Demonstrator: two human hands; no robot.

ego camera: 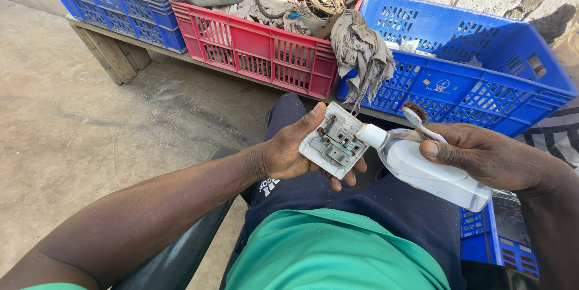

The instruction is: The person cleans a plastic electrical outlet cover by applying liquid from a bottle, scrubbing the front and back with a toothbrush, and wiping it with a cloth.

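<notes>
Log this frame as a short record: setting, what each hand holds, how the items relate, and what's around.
Setting: person seated outdoors on concrete floor
Left hand: holds switch plate, back side up
Right hand: holds clear bottle and small brush
Relation: bottle nozzle at the plate's edge
Around: red crate of wires and parts, blue crates, grey rag over crate rim

Blue crate (pixel 512 254) btm-right: cut off
</notes>
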